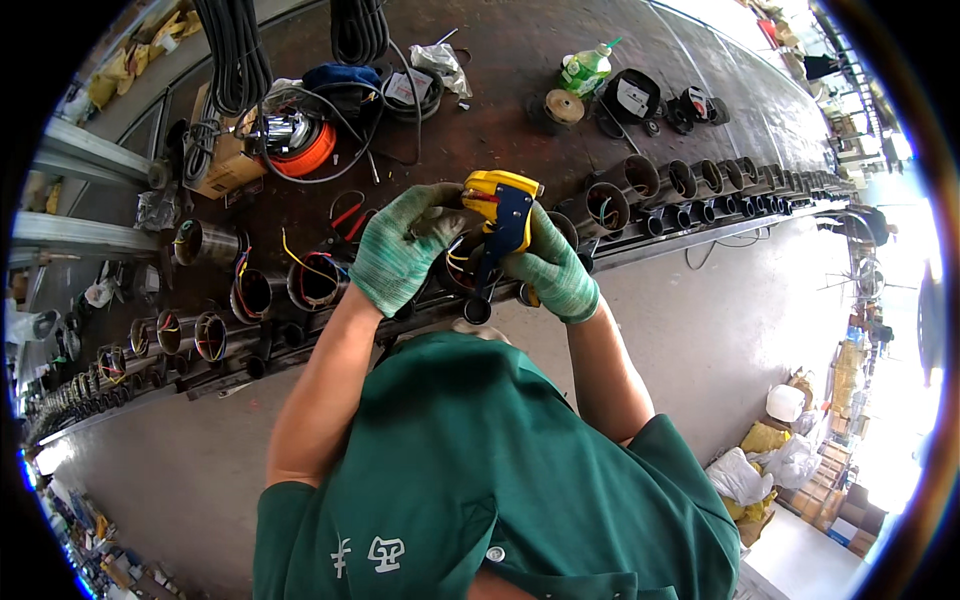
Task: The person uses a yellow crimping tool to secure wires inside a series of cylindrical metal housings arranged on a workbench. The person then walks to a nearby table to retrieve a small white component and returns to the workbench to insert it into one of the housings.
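Observation:
Both my hands wear green knit gloves. In my right hand (548, 262) is a yellow and dark-blue wire stripper (507, 212), its handles pointing down toward me. My left hand (408, 243) is at the left side of the stripper's head, fingers bent and drawn together; what they pinch, if anything, is hidden. Just below the hands, an open metal tube (459, 268) with thin coloured wires stands in the row along the bench edge. Left of it another metal tube (312, 284) has yellow and blue wires sticking out. Red-handled pliers (347, 216) lie beyond my left wrist.
The row of metal tubes (640, 178) runs along the bench edge both ways. On the dark bench (480, 130) are an orange reel (303, 152), a cardboard box (222, 165), a green-labelled bottle (586, 70) and a tape roll (563, 107). Black cable coils (236, 60) hang at top left.

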`<state>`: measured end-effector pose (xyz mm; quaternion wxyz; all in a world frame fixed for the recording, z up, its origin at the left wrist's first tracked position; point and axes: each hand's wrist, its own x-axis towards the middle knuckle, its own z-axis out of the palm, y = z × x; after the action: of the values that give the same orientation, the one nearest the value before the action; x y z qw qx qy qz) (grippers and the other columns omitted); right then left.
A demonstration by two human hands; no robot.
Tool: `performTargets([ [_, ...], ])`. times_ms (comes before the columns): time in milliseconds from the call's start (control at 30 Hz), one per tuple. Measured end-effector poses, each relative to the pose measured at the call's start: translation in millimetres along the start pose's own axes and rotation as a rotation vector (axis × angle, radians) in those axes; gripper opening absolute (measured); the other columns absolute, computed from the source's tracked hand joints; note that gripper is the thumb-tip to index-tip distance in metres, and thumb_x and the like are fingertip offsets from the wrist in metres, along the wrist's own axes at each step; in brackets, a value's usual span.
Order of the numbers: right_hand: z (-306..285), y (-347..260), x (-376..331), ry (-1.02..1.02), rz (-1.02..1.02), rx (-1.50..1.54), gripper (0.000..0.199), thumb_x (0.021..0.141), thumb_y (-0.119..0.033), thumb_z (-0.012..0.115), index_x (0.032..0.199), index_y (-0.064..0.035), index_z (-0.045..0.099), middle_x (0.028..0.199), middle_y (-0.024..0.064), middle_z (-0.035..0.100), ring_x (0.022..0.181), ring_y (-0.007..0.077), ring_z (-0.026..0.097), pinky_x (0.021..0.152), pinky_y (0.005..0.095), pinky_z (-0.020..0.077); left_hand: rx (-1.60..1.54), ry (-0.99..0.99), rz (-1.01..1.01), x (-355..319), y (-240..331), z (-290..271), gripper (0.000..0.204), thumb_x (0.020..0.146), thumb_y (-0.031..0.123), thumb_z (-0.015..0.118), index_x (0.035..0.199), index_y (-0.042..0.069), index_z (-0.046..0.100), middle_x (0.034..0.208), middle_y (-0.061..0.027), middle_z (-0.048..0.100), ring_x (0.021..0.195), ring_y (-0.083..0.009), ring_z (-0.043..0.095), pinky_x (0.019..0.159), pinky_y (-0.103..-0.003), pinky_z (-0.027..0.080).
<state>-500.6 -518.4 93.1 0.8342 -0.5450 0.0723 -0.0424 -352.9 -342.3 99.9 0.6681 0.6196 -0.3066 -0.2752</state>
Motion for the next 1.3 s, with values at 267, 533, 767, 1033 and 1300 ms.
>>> performTargets([
  [267, -2, 5, 0, -0.044, -0.013, -0.018, 0.078, 0.090, 0.003, 0.063, 0.161, -0.0032, 0.032, 0.140, 0.0046, 0.056, 0.121, 0.0123, 0.056, 0.106, 0.0308, 0.0474, 0.042, 0.081, -0.043, -3, -1, 4, 0.027, 0.098, 0.001, 0.069, 0.125, 0.001, 0.068, 0.113, -0.0075, 0.074, 0.103, -0.0119, 0.069, 0.092, -0.026, 0.057],
  [533, -6, 6, 3, -0.055, -0.073, -0.122, 0.075, 0.089, 0.008, 0.061, 0.159, -0.0043, 0.036, 0.142, 0.0055, 0.054, 0.125, 0.0139, 0.055, 0.109, 0.0324, 0.0462, -0.034, 0.111, -0.051, -1, -6, 7, 0.026, 0.099, 0.000, 0.068, 0.125, 0.001, 0.068, 0.113, -0.0065, 0.073, 0.102, -0.0114, 0.069, 0.091, -0.026, 0.057],
  [767, -16, -5, -10, 0.108, 0.057, 0.003, 0.075, 0.087, 0.005, 0.062, 0.158, -0.0060, 0.039, 0.133, 0.0042, 0.061, 0.118, 0.0141, 0.058, 0.105, 0.0319, 0.0482, 0.143, 0.042, -0.113, 9, -28, 5, 0.026, 0.100, 0.006, 0.068, 0.127, 0.003, 0.069, 0.116, -0.0042, 0.074, 0.104, -0.0094, 0.066, 0.089, -0.026, 0.055],
  [1033, -67, 8, -53, 0.367, 0.033, 0.473, 0.063, 0.097, -0.016, 0.065, 0.154, -0.0114, 0.039, 0.119, 0.0148, 0.067, 0.102, 0.0346, 0.073, 0.086, 0.0546, 0.0632, 0.989, -0.201, 0.179, -1, -49, 3, 0.031, 0.088, 0.006, 0.073, 0.120, 0.009, 0.073, 0.113, -0.0129, 0.068, 0.106, -0.0305, 0.064, 0.091, -0.039, 0.054],
  [1300, -68, 16, -69, 0.384, 0.091, 0.452, 0.065, 0.097, -0.015, 0.064, 0.156, -0.0138, 0.037, 0.117, 0.0121, 0.066, 0.104, 0.0310, 0.071, 0.089, 0.0526, 0.0620, 1.166, -0.258, 0.068, 4, -50, -1, 0.024, 0.085, 0.019, 0.078, 0.106, 0.009, 0.077, 0.099, -0.0091, 0.072, 0.096, -0.0325, 0.064, 0.085, -0.043, 0.052],
])
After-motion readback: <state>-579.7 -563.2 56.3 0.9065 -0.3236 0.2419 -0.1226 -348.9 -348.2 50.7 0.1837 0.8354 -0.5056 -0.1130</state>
